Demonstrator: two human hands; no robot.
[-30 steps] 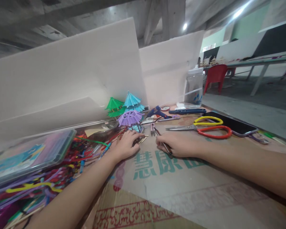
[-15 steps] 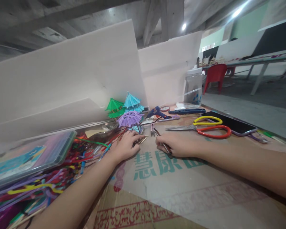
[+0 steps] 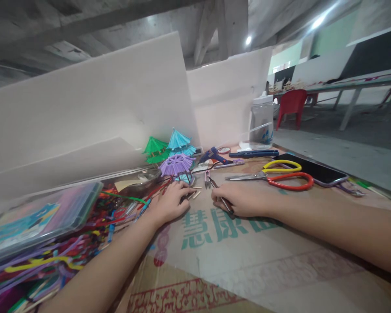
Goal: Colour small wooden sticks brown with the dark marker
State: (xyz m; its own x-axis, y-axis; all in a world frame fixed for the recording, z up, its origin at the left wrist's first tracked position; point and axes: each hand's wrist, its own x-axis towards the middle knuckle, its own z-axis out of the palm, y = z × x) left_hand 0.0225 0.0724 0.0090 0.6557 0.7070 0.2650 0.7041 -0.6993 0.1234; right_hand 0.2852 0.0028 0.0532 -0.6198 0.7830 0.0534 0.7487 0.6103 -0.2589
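Right hand (image 3: 239, 199) pinches slim dark tool (image 3: 227, 205) slanting through its grip, left hand (image 3: 170, 201) beside short wooden sticks (image 3: 197, 195), left grip unclear

R hand (image 3: 233, 199) w/ dark pen-like tool (image 3: 226, 203), L hand (image 3: 172, 201) nr short sticks (image 3: 196, 194), scissors (image 3: 273, 175) by phone (image 3: 316, 169)

The table (image 3: 234, 269) carries a sheet of printing: green characters at the centre, a red ornamental band nearer the viewer. Along the far side stand green (image 3: 155, 150), blue (image 3: 179, 141) and purple (image 3: 177, 164) canopied models, with a blue glue gun (image 3: 213, 155), a blue utility knife (image 3: 254, 154) and a clear bottle (image 3: 261, 126) to their right. Small snips (image 3: 207, 180) and short sticks (image 3: 197, 194) lie centrally; scissors (image 3: 265, 175) and a phone (image 3: 326, 170) lie right, coloured strips (image 3: 35, 263) left.
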